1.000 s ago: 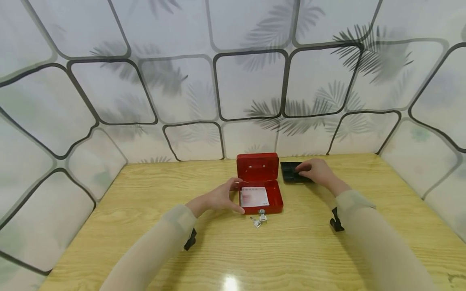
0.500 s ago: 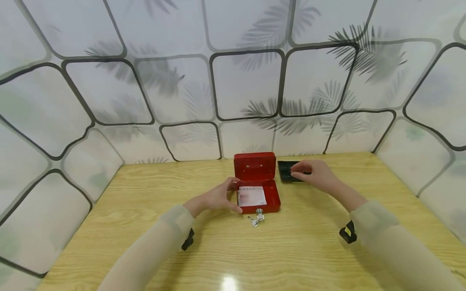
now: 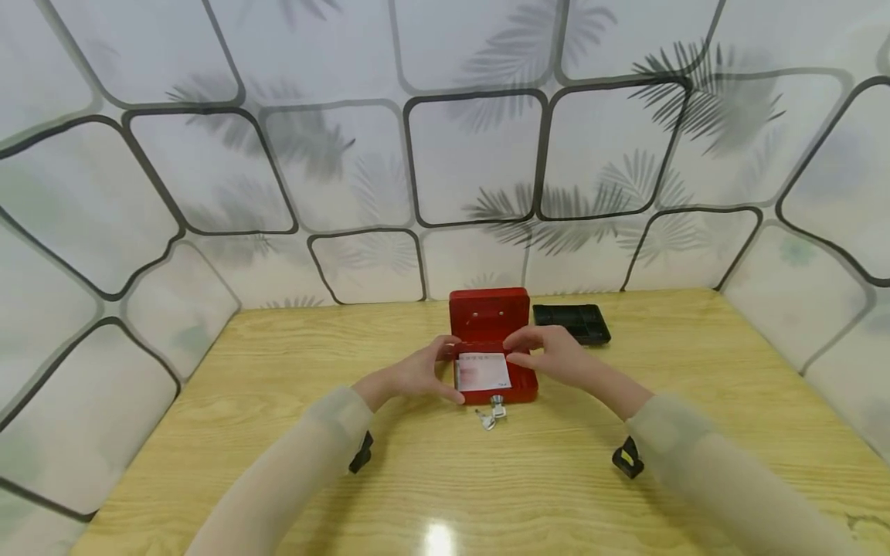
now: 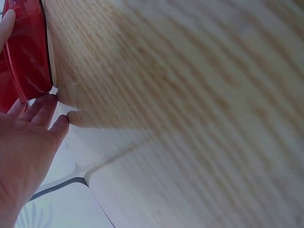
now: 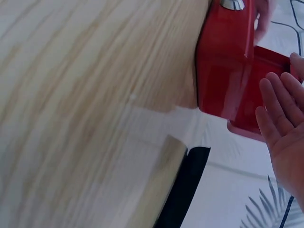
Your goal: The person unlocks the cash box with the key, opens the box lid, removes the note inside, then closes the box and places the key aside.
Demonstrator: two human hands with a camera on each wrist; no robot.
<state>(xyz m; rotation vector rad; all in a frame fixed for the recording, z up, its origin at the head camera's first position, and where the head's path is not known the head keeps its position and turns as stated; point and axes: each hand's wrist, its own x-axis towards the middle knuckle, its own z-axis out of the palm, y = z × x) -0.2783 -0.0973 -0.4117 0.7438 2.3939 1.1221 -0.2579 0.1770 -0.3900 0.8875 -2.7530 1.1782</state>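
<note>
A red metal cash box (image 3: 523, 394) stands on the table with its lid (image 3: 489, 315) raised. Inside lies a pale slip of printed paper (image 3: 484, 372). Keys (image 3: 489, 418) hang from the lock at its front. My left hand (image 3: 419, 372) holds the box's left side, thumb at the front corner and fingers at the rear. My right hand (image 3: 552, 355) hovers over the box's right part, fingers bent downward in the head view; in the right wrist view the fingers (image 5: 280, 109) look fairly straight. Nothing shows between its fingers and thumb, though the thumb is mostly hidden there.
Behind and right of the box, a black tray (image 3: 591, 324) with compartments lies on the wooden table (image 3: 299, 347). A patterned cloth wall (image 3: 368, 170) rises along the table's back and sides. Dark wrist mounts (image 3: 628, 458) sit under the sleeves.
My right hand has moved left from over the black tray to above the open cash box, uncovering the tray. My left hand has stayed at the box's side.
</note>
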